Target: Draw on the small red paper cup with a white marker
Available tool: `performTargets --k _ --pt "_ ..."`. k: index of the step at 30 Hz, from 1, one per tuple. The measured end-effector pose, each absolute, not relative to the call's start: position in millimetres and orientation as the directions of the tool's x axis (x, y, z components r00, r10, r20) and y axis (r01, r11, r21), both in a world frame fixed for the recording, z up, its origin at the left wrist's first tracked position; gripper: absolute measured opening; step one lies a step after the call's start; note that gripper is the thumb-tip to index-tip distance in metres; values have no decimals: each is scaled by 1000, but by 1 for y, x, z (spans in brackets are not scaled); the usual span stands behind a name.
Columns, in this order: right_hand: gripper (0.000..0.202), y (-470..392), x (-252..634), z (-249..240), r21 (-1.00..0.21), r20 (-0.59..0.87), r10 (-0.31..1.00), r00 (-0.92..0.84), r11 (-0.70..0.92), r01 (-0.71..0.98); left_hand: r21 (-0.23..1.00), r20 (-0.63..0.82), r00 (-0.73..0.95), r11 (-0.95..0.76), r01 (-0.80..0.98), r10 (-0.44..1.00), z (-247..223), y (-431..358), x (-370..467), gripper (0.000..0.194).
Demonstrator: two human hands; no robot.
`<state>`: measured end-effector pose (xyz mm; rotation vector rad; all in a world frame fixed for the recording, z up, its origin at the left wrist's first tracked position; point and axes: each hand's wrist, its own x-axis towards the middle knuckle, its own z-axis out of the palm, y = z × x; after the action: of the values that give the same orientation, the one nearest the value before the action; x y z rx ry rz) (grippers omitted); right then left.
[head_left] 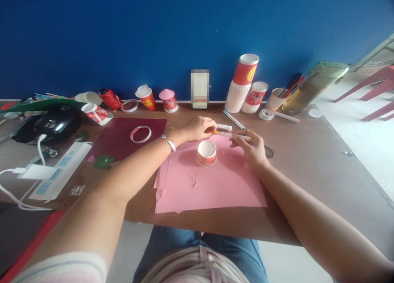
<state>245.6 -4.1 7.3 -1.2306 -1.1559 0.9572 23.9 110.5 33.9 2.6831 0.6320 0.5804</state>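
At centre frame, on pink paper [227, 188], a short paper cup [205, 156] showing its white inside; at upper right, dark and red implements [292, 85] standing in a pale cup [273, 100]. Just above centre, an orange-ended white marker [229, 135], pinched in narrowed fingers: left hand [198, 129] at one end, right hand [253, 149] towards the other.

A white, orange-ended marker [227, 134] is held nearly level beyond the cup [206, 157]

Head camera, close above desk [295, 159], facing forward-down toward blue wall [132, 36]; corners seemingly blurred.
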Motion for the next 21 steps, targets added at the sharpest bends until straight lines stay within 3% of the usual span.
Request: performTargets --k 12,17,21 --pt "53 0 234 6 -996 82 982 168 76 44 375 288 808 -837 399 514 47 99 29 5" --pt "59 6 245 14 -945 139 983 117 96 313 405 270 792 -811 422 547 50 101 18 6" --pt "37 36 272 31 -734 246 961 126 100 672 402 178 713 -712 576 678 42 111 8 4"
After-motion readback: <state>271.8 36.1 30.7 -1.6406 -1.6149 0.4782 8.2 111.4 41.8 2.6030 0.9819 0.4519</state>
